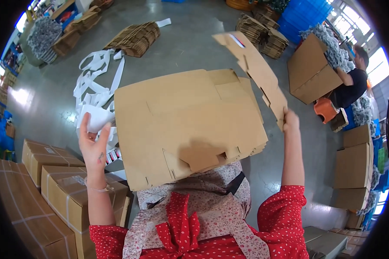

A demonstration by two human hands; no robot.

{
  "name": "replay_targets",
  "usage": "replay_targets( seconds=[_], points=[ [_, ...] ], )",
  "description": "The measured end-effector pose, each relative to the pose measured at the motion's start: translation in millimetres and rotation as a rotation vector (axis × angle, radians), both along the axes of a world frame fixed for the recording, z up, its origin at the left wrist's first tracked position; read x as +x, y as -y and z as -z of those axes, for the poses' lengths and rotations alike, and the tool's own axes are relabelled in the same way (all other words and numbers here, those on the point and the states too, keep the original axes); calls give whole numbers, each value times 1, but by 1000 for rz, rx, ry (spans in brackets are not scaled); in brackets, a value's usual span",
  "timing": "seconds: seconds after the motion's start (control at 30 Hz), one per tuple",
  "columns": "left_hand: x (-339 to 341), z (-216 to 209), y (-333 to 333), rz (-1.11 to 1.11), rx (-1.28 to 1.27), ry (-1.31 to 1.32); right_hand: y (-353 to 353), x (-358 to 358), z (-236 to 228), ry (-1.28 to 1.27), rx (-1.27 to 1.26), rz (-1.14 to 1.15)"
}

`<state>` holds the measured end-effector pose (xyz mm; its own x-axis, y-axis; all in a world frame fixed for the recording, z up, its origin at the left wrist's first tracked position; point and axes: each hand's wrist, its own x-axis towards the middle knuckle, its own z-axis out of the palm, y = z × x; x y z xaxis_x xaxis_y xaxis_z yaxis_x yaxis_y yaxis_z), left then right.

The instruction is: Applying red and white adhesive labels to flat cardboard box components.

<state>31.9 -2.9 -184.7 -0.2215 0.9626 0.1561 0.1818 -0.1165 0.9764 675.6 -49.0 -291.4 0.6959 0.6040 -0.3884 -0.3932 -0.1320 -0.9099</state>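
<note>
Head view, counts: one stack of flat brown die-cut cardboard blanks [183, 125] lying on the lap, sheets too close to count; one loose notched cardboard blank [255, 69] raised in the air; three sealed brown taped cartons [52, 172] at lower left; one pile of white strapping strips [97, 82] on the grey concrete floor [190, 39].
Further stock: several bundles of folded cardboard [136, 38] beyond the strips; more upright boxes [354, 166] at right.
Other person: one, in a dark shirt [352, 88], seated at upper right behind a large open carton [311, 71].
Hidden or cut off: the stack covers the lap; its near edge overlaps the floral apron [194, 203]. Right fingertips lie behind the raised blank.
Left hand [92, 142]: lifted, palm facing the camera, fingers spread apart, holding nothing, just beside the stack's left edge.
Right hand [289, 121]: arm stretched up, fingers pinched on the lower end of the raised blank, which tilts up and to the left above the stack.
</note>
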Motion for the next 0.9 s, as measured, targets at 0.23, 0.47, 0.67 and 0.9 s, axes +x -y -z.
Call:
replay_targets(
  seconds=[0.23,0.47,0.67,0.9],
  points=[
    [-14,-23,1,-70,207,-131,11,-9,51,222,-474,-27],
    [2,-68,-21,15,349,-55,-55,-234,-167,646,364,-536],
    [14,-127,-18,-123,452,-210,-41,-444,-206,658,861,-1093],
    [-23,-155,16,124,301,-88,-50,-487,-207,552,826,-1072]
  ],
)
